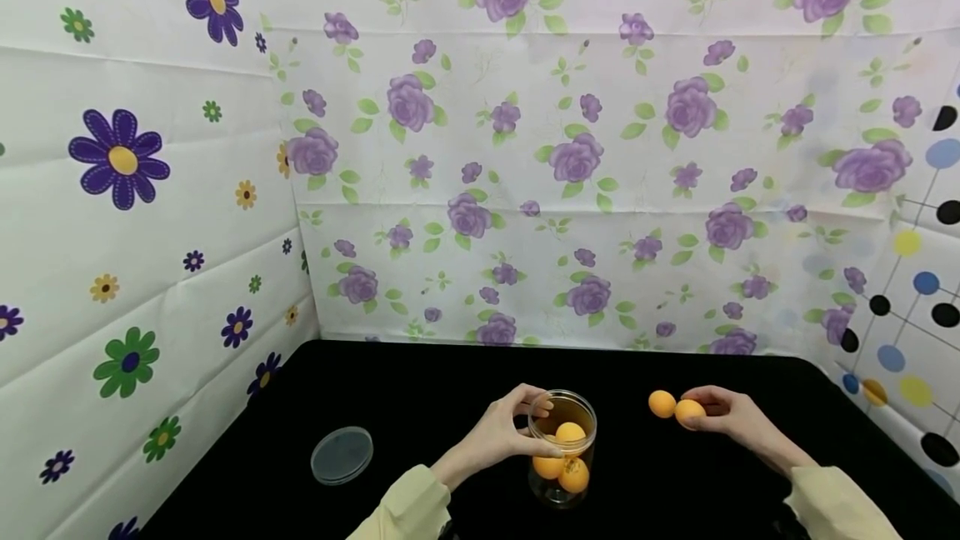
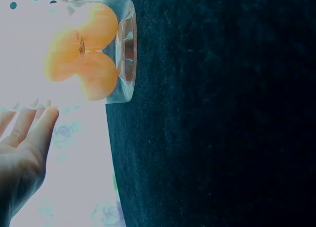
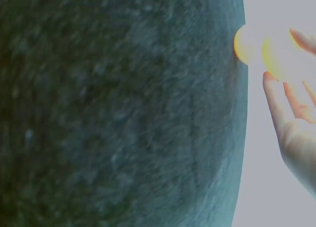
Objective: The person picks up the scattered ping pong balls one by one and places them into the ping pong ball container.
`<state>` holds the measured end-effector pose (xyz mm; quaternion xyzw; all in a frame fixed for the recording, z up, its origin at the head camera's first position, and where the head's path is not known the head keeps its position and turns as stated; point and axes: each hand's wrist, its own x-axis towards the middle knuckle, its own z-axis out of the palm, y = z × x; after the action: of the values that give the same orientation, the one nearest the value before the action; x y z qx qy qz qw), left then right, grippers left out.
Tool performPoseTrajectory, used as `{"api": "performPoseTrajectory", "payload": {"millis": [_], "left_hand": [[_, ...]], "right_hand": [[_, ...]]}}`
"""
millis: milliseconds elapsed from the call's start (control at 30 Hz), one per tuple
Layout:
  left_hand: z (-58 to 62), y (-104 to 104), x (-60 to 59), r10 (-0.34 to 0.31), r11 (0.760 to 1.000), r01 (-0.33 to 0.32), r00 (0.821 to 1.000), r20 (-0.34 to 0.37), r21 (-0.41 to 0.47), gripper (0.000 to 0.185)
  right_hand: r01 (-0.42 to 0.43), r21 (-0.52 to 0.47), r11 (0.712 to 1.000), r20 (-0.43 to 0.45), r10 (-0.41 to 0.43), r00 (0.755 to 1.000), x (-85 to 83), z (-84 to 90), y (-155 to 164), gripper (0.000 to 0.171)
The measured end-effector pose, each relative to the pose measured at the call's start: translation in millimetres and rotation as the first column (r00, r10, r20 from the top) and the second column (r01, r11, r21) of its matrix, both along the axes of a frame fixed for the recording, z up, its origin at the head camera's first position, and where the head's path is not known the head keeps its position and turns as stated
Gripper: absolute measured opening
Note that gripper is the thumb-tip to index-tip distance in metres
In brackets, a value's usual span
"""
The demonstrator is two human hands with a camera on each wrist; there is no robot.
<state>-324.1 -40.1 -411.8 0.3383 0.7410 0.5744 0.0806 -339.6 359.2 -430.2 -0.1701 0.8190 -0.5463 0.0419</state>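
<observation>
My left hand [image 1: 501,425] holds a clear jar [image 1: 561,498] near its uncapped rim, with the thumb on the near side and the fingers on the far side. The jar stands upright on the black table and has several orange table tennis balls [image 1: 574,475] in it; the left wrist view shows these balls [image 2: 98,74] through the wall. Off to the right, my right hand [image 1: 738,423] pinches another orange table tennis ball [image 1: 688,414] between thumb and fingers. Just left of it sits one more ball [image 1: 662,404]. Glare washes out the pinched ball [image 3: 277,61] in the right wrist view.
A round clear lid [image 1: 342,456] lies on the black tabletop [image 1: 420,390], left of the jar. Flower-printed sheets [image 1: 465,148] hang behind the table and along its left side, and a dotted sheet [image 1: 907,315] hangs at the right.
</observation>
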Motion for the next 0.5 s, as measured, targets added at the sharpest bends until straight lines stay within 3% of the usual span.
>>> {"api": "performPoseTrajectory", "payload": {"millis": [500], "left_hand": [[0.3, -0.4, 0.8, 0.001, 1.0, -0.001, 1.0, -0.001, 0.003, 0.052]], "right_hand": [[-0.014, -0.021, 1.0, -0.032, 0.013, 0.999, 0.2, 10.6, -14.1, 0.047]]}}
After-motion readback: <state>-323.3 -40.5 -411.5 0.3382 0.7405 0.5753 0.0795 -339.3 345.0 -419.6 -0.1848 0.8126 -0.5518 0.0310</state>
